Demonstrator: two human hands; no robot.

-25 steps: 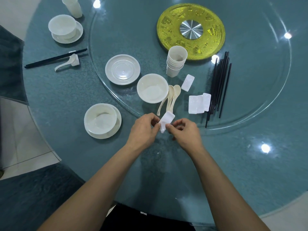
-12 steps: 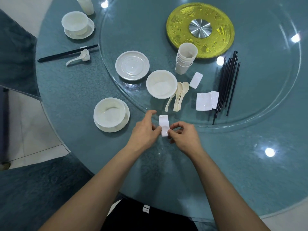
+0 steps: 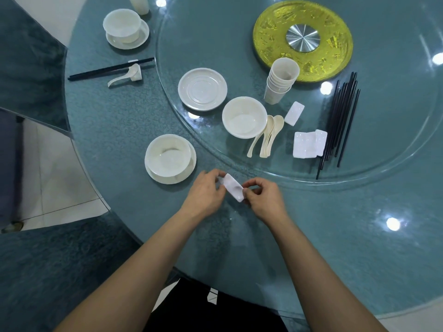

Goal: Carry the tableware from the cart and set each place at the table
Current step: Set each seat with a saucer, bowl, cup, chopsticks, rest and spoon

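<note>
Both my hands hold a small white chopstick rest [image 3: 233, 187] low over the teal table [image 3: 124, 130], right of a white bowl on a saucer [image 3: 169, 159]. My left hand [image 3: 206, 191] pinches its far-left end and my right hand [image 3: 262, 196] pinches its near-right end. On the glass turntable [image 3: 383, 140] lie a saucer [image 3: 202, 89], a bowl [image 3: 244, 116], white spoons [image 3: 267, 136], stacked cups [image 3: 281, 79], more white rests [image 3: 309, 143] and a bunch of black chopsticks [image 3: 339, 121].
At the far left, one place holds a bowl on a saucer [image 3: 125, 28], black chopsticks [image 3: 110, 69] and a spoon [image 3: 125, 76]. A gold disc [image 3: 303, 40] marks the turntable's centre. Teal chairs [image 3: 28, 56] stand left of the table over tiled floor.
The rest has turned in my fingers from upright to slanting down-right and moved a little left toward the near bowl. My view has shifted left.
</note>
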